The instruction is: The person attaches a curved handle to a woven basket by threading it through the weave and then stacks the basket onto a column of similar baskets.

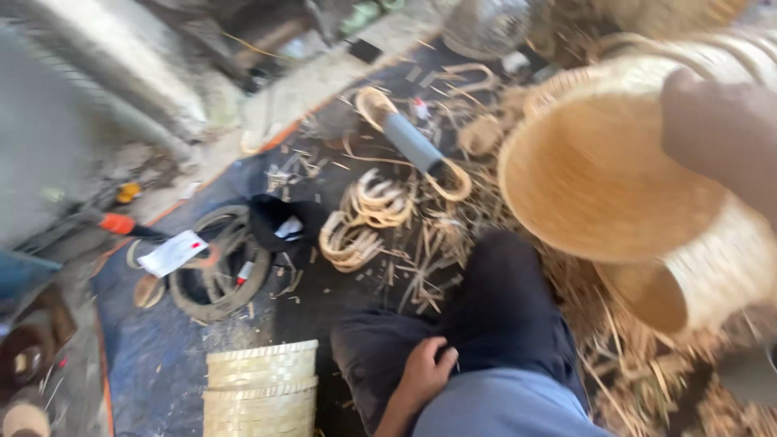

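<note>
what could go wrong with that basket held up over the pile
The right hand grips only the rim of the raised basket, which looks blurred, so it may slip or swing into the basket below it. The left hand rests on the knee, giving no support. Loose strips litter the mat near the legs, a possible snag.

Stacked woven baskets (615, 174) are crowding the right; cane coils (364, 218) and a tyre (218, 275) are blocking the floor ahead.
</note>
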